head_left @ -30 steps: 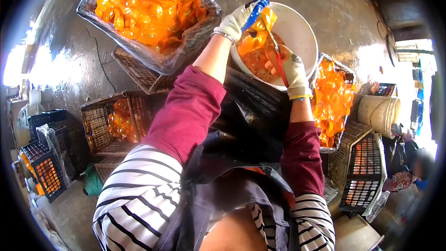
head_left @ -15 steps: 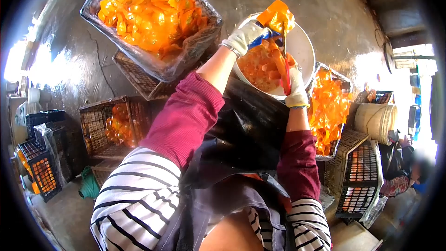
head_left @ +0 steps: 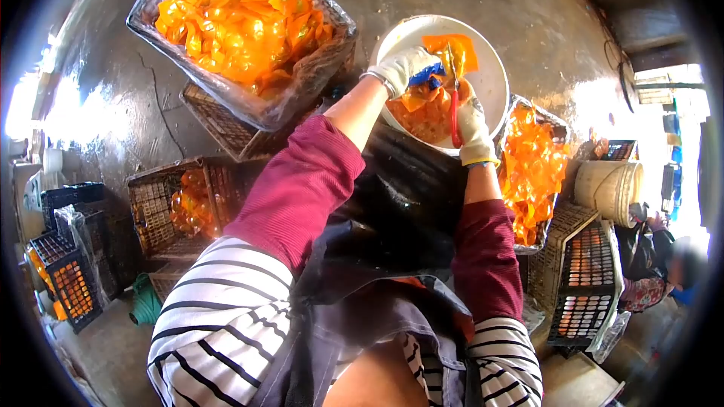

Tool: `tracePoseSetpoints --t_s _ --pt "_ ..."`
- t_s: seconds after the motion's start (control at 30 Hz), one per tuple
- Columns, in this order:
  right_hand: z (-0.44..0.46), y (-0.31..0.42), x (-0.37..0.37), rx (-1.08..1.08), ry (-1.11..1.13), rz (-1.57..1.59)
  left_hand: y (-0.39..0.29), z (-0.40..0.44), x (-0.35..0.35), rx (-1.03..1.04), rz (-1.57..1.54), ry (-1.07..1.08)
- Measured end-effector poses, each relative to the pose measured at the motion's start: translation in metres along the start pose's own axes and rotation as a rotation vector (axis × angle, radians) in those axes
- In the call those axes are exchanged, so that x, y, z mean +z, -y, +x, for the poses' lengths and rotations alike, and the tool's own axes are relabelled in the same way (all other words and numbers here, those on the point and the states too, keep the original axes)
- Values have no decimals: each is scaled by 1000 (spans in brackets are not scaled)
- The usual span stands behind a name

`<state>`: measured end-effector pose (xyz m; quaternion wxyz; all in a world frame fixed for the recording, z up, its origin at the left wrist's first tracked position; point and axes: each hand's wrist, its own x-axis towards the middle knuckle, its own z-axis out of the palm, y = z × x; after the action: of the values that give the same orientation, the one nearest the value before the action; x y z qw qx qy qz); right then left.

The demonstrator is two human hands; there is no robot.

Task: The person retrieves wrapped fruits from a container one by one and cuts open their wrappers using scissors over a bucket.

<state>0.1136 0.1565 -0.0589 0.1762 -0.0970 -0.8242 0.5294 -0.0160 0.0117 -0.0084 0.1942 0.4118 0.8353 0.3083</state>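
Note:
Over a white bucket [head_left: 494, 83], my left hand [head_left: 407, 69], in a pale work glove, is closed on a shiny orange plastic packet [head_left: 465, 48]. Something blue [head_left: 427, 74] shows at its fingertips; I cannot tell what it is. My right hand [head_left: 473, 134], gloved with orange fingers, grips red-handled scissors [head_left: 455, 117]. Their blades point up and lie across the packet. Inside the bucket, below both hands, is an orange mass [head_left: 426, 120] whose pieces are hard to make out.
A plastic-lined crate [head_left: 341, 53] heaped with orange packets stands at upper left. Another lined crate [head_left: 559, 124] of packets is right of the bucket. A tipped crate [head_left: 151, 218] lies at left. At right are a cream bucket [head_left: 603, 185], a black crate [head_left: 581, 316] and another person [head_left: 645, 290].
Both hands have come slightly lower and closer together. The packet has dropped further over the bucket, and the scissors now stand upright against it. My right hand has turned and its fingers have closed in.

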Motion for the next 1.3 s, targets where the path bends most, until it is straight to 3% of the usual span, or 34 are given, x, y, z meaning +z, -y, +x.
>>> tracePoseSetpoints --t_s 0.07,0.17,0.23,0.27,0.33,0.37,0.43,0.53,0.63,0.67,0.9,1.0,1.1,1.13,1.23,1.3 --pt "-7 42 -3 473 19 389 -1 -2 -5 -79 -5 32" --pt "-3 63 -16 607 208 391 -19 -10 -21 -282 12 -37" --pt "-2 70 -17 611 200 439 -20 -9 -21 -382 -59 -102" --pt "-1 72 -17 613 197 464 6 7 -5 -305 -135 -33" --pt "1 75 -12 530 158 249 8 -1 0 -72 -434 -142" --pt "2 77 -10 488 136 143 6 -1 2 -51 -523 -148" --pt "1 77 -12 522 192 253 -10 -8 -4 -7 -702 -156" --pt "1 63 -13 533 230 298 -24 -3 -6 -278 -934 -116" --pt "1 62 -19 576 254 353 -19 -1 -3 -203 -601 -129" --pt "4 58 -23 553 283 331 -20 0 -3 -270 -805 -135" --pt "3 67 -33 572 298 208 -4 7 4 -77 -185 -102" --pt "5 54 -37 683 203 487 1 13 11 -116 -182 -158" --pt "4 48 -42 531 211 -132 -30 3 -2 -337 -203 -187" --pt "3 65 -42 552 170 -181 -28 5 4 -317 -205 -251" --pt "3 103 -41 568 57 -323 -7 17 13 -277 -596 -100" --pt "1 104 -39 480 -10 -407 -10 13 11 -242 -536 -53"
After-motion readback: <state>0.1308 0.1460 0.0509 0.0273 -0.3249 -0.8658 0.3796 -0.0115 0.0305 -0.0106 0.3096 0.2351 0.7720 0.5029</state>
